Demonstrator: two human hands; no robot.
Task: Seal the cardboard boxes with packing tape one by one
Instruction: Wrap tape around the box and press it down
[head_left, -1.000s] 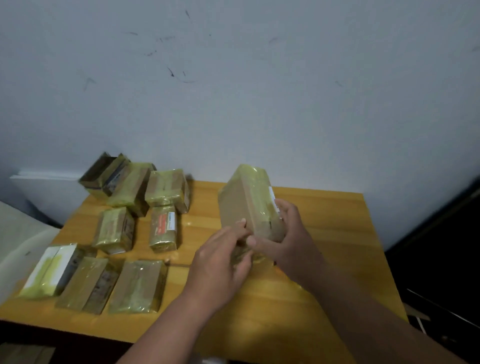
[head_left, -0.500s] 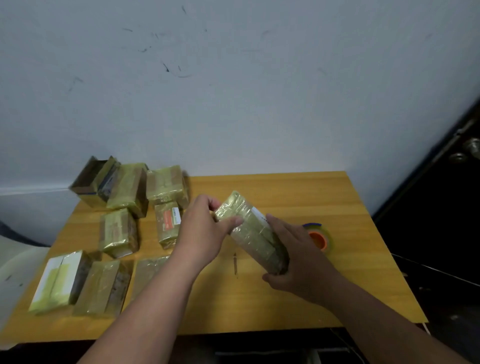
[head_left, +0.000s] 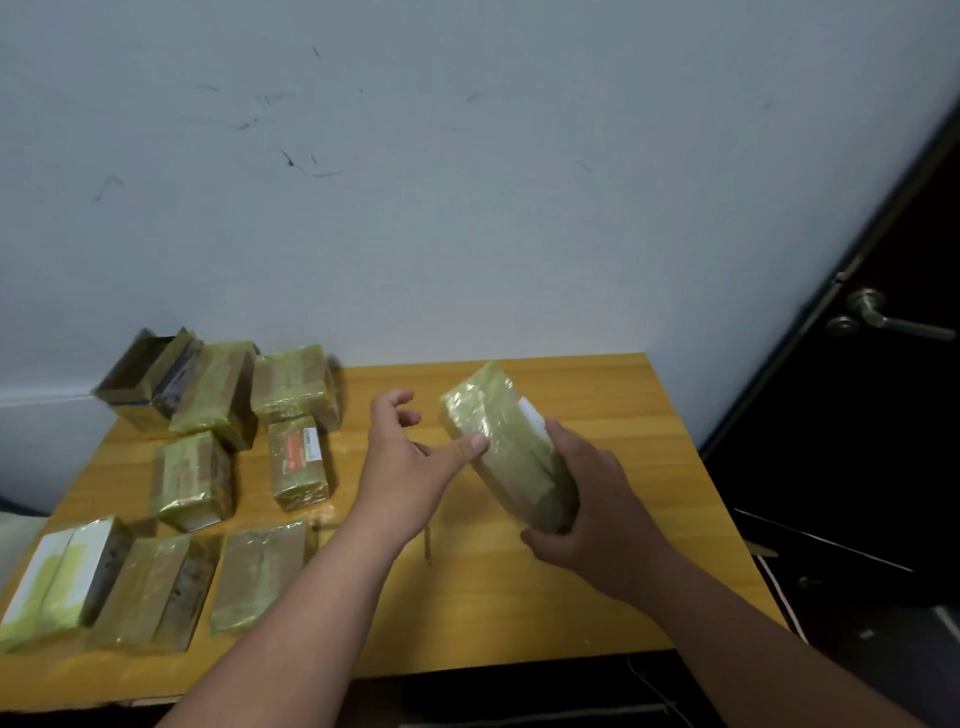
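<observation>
Right hand (head_left: 592, 512) grips the near, lower end of a taped cardboard box (head_left: 506, 454), fingers curled under and around it, thumb side up. The box is held tilted above the wooden table (head_left: 571, 587), far end raised toward the wall (head_left: 467, 182); whether its low end touches the tabletop is hidden by the hand. A white label (head_left: 535, 414) shows on its right face, partly covered by the fingers. Left hand (head_left: 410, 457) is spread loosely, fingers slightly bent, holding nothing; its thumb tip touches the box's left edge near the top.

Left part of the table holds eight more wrapped boxes in glossy yellowish tape. Back row: a dark one (head_left: 143, 382) against the wall, a taller one (head_left: 215, 392) leaning on it, a third (head_left: 293, 384) beside. Middle: one (head_left: 192, 480) and one with an orange label (head_left: 298, 462), print too small to read. Front: a white-faced box (head_left: 57, 582) cut off at the picture's left edge, then two flat ones (head_left: 150, 592) (head_left: 260, 574); the left forearm covers the corner of the last.

A thin dark mark (head_left: 427, 543) sits on the table between the forearms, unclear what. Dark door (head_left: 857, 415) with a metal handle (head_left: 883, 317) at right, lower part lost in shadow.
</observation>
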